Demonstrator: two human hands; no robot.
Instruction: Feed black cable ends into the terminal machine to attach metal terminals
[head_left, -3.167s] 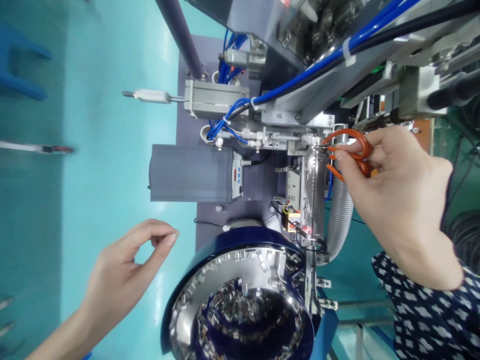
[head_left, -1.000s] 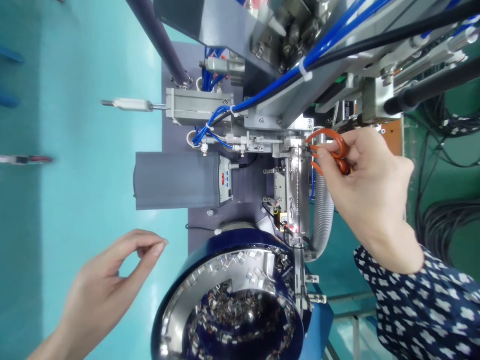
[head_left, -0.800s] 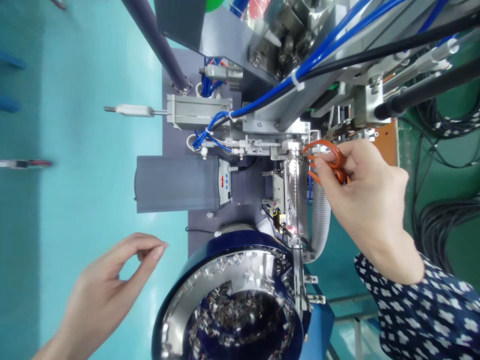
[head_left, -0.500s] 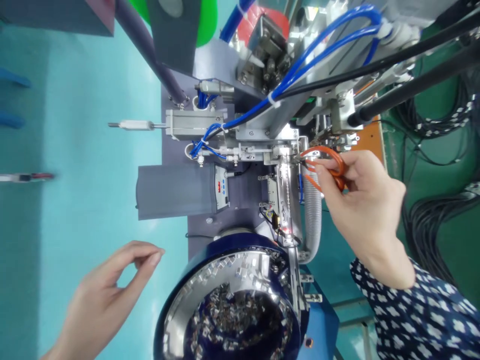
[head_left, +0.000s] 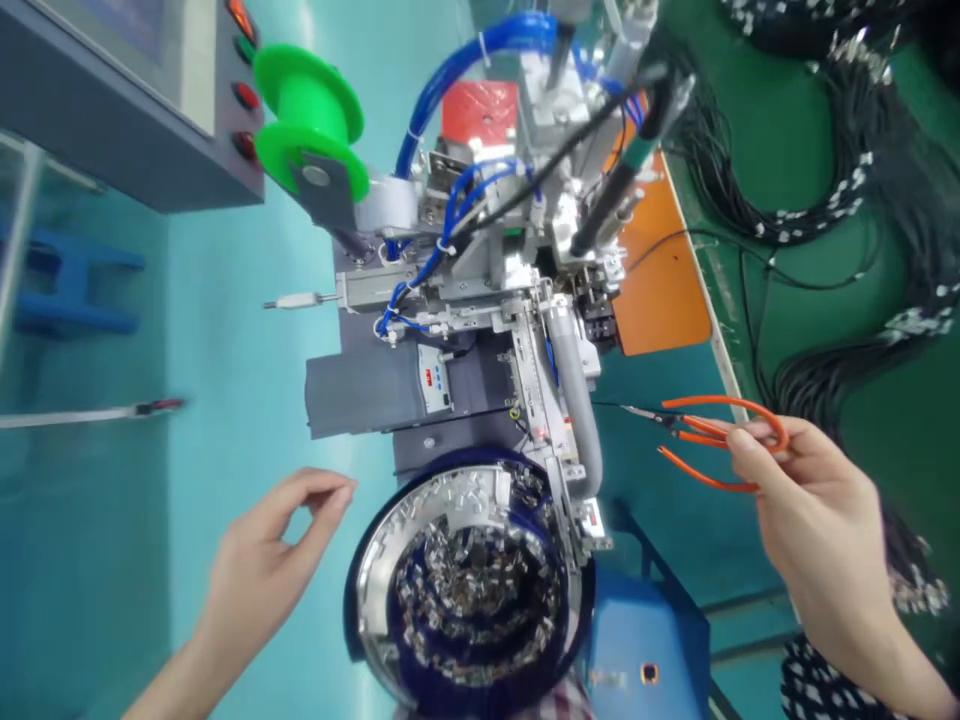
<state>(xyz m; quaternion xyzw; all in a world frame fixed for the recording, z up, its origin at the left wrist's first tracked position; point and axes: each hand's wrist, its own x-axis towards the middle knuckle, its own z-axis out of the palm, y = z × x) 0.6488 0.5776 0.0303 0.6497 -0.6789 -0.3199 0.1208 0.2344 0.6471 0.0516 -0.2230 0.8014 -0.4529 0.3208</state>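
My right hand (head_left: 817,510) grips orange-handled scissors (head_left: 701,436) by their looped handles. Their slim metal blades point left, apart from the machine (head_left: 450,285). Thumb and fingertips meet in a pinch on my left hand (head_left: 262,550), held over the teal floor; whatever lies between them, if anything, is too small to make out. To its right is a dark blue feeder bowl (head_left: 371,590) with many small metal pieces inside. A straight metal feed track (head_left: 534,385) runs from the bowl to the machine head, beside a grey hose (head_left: 571,390).
A grey control box (head_left: 367,390) with a red display sits left of the track. Upper left are a green spool (head_left: 311,115) and a panel with buttons (head_left: 245,97). Bundles of black cables (head_left: 817,380) lie on the green surface at right, beyond an orange plate (head_left: 660,290).
My right hand has drawn the scissors away from the feed track, rightward and down. My left hand keeps its pinch. The view has shifted, showing more of the machine and bowl.
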